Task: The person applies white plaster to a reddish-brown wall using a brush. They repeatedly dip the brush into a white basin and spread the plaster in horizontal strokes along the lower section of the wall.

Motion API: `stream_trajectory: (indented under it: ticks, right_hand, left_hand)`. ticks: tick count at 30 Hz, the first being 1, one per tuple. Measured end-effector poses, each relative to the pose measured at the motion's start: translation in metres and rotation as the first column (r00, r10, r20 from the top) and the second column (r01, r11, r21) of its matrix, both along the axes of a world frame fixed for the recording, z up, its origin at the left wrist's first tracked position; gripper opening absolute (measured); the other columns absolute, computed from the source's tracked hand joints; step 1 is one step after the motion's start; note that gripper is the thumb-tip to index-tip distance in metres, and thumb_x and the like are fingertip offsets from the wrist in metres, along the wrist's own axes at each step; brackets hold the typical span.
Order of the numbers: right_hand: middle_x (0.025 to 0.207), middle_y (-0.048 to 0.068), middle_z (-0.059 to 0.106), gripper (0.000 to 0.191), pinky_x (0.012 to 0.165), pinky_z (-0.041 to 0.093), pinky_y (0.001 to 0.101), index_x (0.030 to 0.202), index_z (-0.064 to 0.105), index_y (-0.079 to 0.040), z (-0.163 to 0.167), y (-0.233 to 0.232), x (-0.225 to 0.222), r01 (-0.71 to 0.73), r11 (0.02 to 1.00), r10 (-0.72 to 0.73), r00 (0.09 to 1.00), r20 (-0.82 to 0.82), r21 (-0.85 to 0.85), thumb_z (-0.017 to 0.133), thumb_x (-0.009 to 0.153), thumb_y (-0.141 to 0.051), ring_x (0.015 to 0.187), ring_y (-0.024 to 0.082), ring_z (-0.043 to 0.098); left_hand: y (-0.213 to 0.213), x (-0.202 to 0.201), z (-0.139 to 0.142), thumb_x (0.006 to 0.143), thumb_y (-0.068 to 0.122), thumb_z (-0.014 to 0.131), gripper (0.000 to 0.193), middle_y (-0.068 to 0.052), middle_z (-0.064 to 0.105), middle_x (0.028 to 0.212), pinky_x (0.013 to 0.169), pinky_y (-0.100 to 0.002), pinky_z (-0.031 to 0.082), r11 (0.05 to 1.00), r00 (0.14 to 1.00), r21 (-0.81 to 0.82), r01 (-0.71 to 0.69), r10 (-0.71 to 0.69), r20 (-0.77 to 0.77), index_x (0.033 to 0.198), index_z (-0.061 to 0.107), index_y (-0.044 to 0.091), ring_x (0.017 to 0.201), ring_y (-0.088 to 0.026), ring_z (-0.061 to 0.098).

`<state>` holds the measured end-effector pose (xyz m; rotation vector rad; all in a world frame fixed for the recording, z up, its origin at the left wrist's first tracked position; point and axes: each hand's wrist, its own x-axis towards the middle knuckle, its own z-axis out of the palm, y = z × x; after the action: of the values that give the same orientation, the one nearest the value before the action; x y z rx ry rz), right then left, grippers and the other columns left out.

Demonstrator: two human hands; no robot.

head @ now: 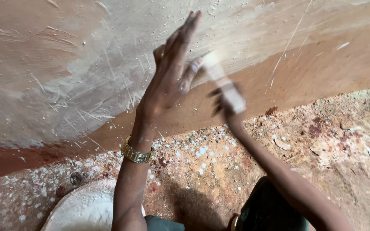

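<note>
Flanking hands: plastered wall (86, 64), white basin (86, 209), spattered floor (322, 149).

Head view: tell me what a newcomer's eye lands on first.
The left hand, fingers spread flat against the wall, which is smeared with white plaster above a bare reddish band. Beside it the right hand grips a blurred, plaster-caked tool. Lower left, a gold watch above a white bucket on the spattered floor.
</note>
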<state>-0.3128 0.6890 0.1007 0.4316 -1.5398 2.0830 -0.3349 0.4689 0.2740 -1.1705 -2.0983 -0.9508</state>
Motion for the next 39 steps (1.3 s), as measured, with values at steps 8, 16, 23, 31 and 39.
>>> stream_trajectory:
  ticks: [8,16,23,31,39]
  right_hand:
    - [0.099,0.016,0.075,0.029,0.055,0.065,0.0248,0.13,0.055,0.003,0.01,-0.05,0.018,-0.166,0.874,0.104,0.982,0.158,0.457,0.056,0.105,-0.012,0.071,0.014,0.073]
    - [0.095,0.019,0.074,0.026,0.052,0.063,0.0341,0.122,0.054,0.001,0.05,0.097,0.011,0.486,0.869,-0.425,0.829,-0.364,0.09,0.056,0.119,-0.025,0.069,0.024,0.074]
    - [0.102,0.016,0.076,0.032,0.057,0.057,0.0277,0.12,0.06,0.0,0.042,0.058,-0.01,0.496,0.866,-0.434,0.807,-0.401,0.06,0.044,0.123,-0.027,0.055,0.016,0.063]
    - [0.103,0.013,0.075,0.035,0.067,0.063,0.0283,0.13,0.059,0.004,0.0,-0.092,0.019,0.194,0.735,-0.054,0.972,-0.229,0.65,0.066,0.101,-0.014,0.083,0.016,0.074]
    - [0.099,0.016,0.073,0.018,0.068,0.066,0.0311,0.125,0.055,0.001,0.017,-0.008,-0.002,0.244,0.874,-0.187,0.967,-0.174,0.419,0.052,0.118,-0.016,0.08,0.021,0.074]
  left_hand:
    - [-0.004,0.005,0.0,0.119,0.021,0.053,0.065,0.0,0.02,0.176,0.137,-0.045,0.02,0.989,0.999,0.146,0.032,-0.03,-0.01,0.168,0.011,0.022,0.164,-0.019,0.026]
    - [-0.008,0.003,0.001,0.119,0.024,0.054,0.062,-0.003,0.024,0.175,0.137,-0.048,0.022,0.987,1.0,0.161,-0.005,0.002,0.017,0.167,0.015,0.02,0.162,-0.021,0.029]
    - [-0.007,0.005,0.003,0.117,0.02,0.056,0.062,-0.002,0.029,0.173,0.137,-0.046,0.023,0.98,1.0,0.197,-0.01,0.01,0.004,0.166,0.018,0.02,0.16,-0.02,0.032]
    - [-0.019,0.017,0.01,0.117,0.02,0.057,0.062,-0.004,0.027,0.174,0.14,-0.05,0.021,0.984,0.999,0.174,-0.033,0.029,0.029,0.166,0.02,0.019,0.162,-0.022,0.028]
    - [-0.019,0.018,0.009,0.116,0.016,0.059,0.061,-0.004,0.029,0.173,0.139,-0.051,0.022,0.984,0.999,0.173,-0.043,0.04,0.021,0.165,0.023,0.019,0.161,-0.022,0.03]
